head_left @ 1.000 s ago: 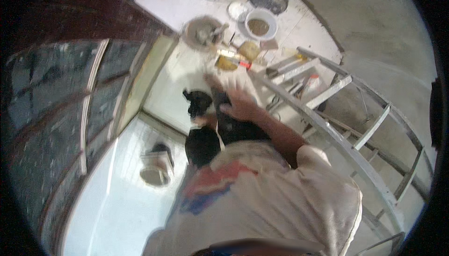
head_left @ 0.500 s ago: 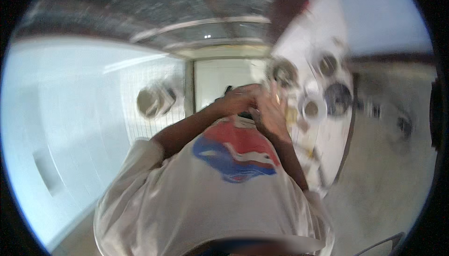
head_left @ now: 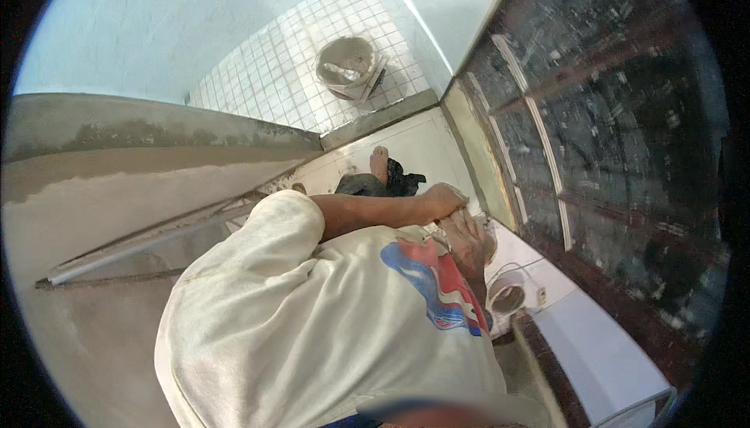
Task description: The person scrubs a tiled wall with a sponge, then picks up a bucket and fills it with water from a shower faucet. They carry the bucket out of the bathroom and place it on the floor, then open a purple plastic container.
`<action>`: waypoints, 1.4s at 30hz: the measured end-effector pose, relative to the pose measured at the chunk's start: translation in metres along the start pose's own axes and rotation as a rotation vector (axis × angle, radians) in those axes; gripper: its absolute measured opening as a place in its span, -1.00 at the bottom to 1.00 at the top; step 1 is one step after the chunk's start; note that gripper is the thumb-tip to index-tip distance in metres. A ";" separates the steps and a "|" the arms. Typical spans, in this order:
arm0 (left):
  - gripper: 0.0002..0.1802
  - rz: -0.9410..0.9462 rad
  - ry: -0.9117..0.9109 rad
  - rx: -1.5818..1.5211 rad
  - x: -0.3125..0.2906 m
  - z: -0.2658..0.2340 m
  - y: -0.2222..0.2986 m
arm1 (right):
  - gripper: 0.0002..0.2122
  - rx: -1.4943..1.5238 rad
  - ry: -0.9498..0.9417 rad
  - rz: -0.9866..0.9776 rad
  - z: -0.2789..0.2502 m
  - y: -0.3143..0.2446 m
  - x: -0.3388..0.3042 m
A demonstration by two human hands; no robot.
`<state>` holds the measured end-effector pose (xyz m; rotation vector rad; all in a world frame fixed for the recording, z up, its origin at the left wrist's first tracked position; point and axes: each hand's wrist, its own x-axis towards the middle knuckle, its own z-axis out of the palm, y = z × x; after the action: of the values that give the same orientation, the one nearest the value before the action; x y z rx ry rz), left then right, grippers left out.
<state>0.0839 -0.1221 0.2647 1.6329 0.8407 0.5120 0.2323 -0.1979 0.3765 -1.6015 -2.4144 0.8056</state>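
In front of my shirt, at its right side, my two hands are close together. My left hand [head_left: 444, 202] is closed, its fingers curled next to the fingertips of my right hand; whatever is in it, if anything, is hidden. Pale dust or paste covers my right hand [head_left: 467, 237], which is held with its fingers stretched out and nothing visible in it. Just beyond it, partly covered by the hand, is the edge of a round pale container [head_left: 491, 244].
A dirty bucket [head_left: 332, 88] stands on white floor tiles [head_left: 273, 53] beyond a low sill [head_left: 383, 119]. My bare foot [head_left: 379, 164] is near dark cloth [head_left: 405, 180]. Dark, spattered panes [head_left: 617, 123] line the right, above a round container [head_left: 508, 298]. A low wall [head_left: 156, 143] is at left.
The view has turned left: the bucket has shifted from the left to the upper middle, and the panes to the right. My hands are still together; the left one now looks more closed.
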 end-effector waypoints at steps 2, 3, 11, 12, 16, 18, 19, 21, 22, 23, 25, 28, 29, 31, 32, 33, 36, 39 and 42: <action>-0.70 -0.072 0.018 -0.061 0.008 -0.033 -0.010 | -0.61 0.114 -0.020 0.043 -0.004 -0.003 0.024; -0.69 -0.301 0.021 -0.338 0.008 -0.049 -0.016 | -0.61 0.177 -0.035 0.053 -0.008 -0.006 0.039; -0.43 -0.920 0.604 -1.277 -0.043 -0.184 -0.195 | -0.61 0.278 -0.241 0.288 -0.007 0.030 0.118; -0.36 -0.949 0.717 -1.255 -0.045 -0.206 -0.197 | -0.65 0.314 -0.311 0.381 -0.016 0.022 0.132; -0.17 -1.015 1.058 -1.297 -0.040 -0.258 -0.250 | -0.64 0.181 -0.370 0.403 0.004 0.045 0.146; -0.15 -0.963 1.155 -1.359 -0.025 -0.275 -0.295 | -0.63 0.200 -0.396 0.417 0.005 0.042 0.165; -0.14 -0.928 1.224 -1.386 -0.021 -0.283 -0.306 | -0.62 0.213 -0.413 0.406 0.008 0.044 0.177; -0.27 -0.880 1.268 -1.447 -0.006 -0.299 -0.327 | -0.61 0.231 -0.428 0.423 0.015 0.044 0.191; -0.33 -0.856 1.328 -1.470 -0.003 -0.305 -0.337 | -0.60 0.243 -0.452 0.415 0.018 0.051 0.195; -0.39 -0.829 1.391 -1.495 0.000 -0.307 -0.345 | -0.61 0.224 -0.487 0.428 0.021 0.064 0.199; -0.64 -0.707 0.798 -0.153 -0.010 -0.296 -0.358 | -0.62 0.178 -0.567 0.419 0.027 0.086 0.212; -0.62 -0.886 0.716 0.255 0.010 -0.289 -0.388 | -0.65 0.208 -0.616 0.377 0.039 0.101 0.220; -0.60 -0.887 0.736 0.222 0.021 -0.300 -0.372 | -0.67 0.208 -0.567 0.367 0.048 0.108 0.220; -0.59 -0.782 1.308 -0.862 0.026 -0.281 -0.408 | -0.66 0.155 -0.625 0.320 0.049 0.105 0.245; -0.59 -0.707 1.526 -1.534 0.035 -0.282 -0.413 | -0.67 0.146 -0.630 0.309 0.055 0.119 0.254; -0.62 -0.728 1.557 -1.516 0.040 -0.286 -0.403 | -0.67 0.142 -0.624 0.309 0.060 0.133 0.257; -0.68 -0.787 1.602 -1.462 0.046 -0.297 -0.376 | -0.68 0.134 -0.591 0.308 0.077 0.146 0.269; -0.72 -0.847 1.667 -1.494 0.034 -0.265 -0.421 | -0.69 0.183 -0.657 0.350 0.086 0.184 0.277; -0.69 -0.826 1.692 -1.538 0.055 -0.296 -0.369 | -0.68 0.193 -0.629 0.306 0.103 0.177 0.288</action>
<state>-0.1867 0.1385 -0.0290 -0.8853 1.4719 1.3856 0.2136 0.0723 0.1505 -1.8720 -2.3556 1.7686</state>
